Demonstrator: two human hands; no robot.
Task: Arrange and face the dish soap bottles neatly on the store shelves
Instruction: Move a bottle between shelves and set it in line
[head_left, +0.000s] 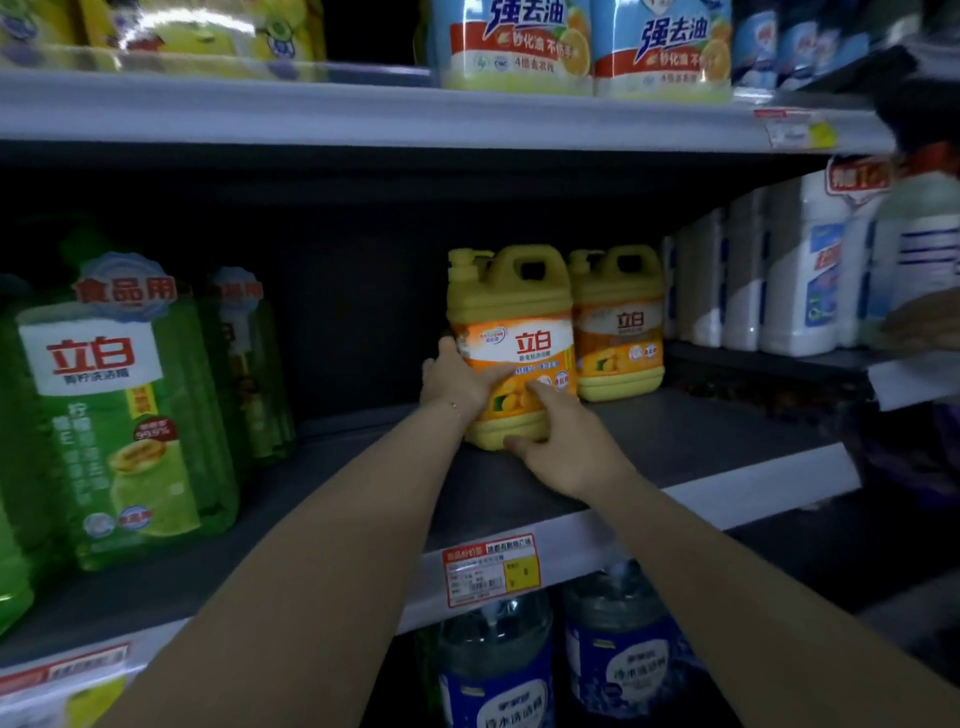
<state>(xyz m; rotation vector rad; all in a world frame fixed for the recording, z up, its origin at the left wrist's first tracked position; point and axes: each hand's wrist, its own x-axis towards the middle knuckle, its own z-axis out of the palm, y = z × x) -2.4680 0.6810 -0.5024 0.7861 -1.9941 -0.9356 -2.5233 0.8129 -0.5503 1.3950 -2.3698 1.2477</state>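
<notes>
The yellow dish soap jug (511, 332), stood set back on the shelf (701, 431) just beside its twin (618, 332), could be tipped against that neighbour if dragged unevenly, being clasped by the curled fingers (442, 347) of the left hand (457, 382) and pressed low by the spread fingers (537, 389) of the right hand (566, 447).

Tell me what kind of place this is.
Most likely a supermarket's cleaning-products aisle: stacked shelves hold rows of matching green bottles, a printed price tag sits on the shelf edge, and the left hand and right hand are on a yellow jug.
</notes>
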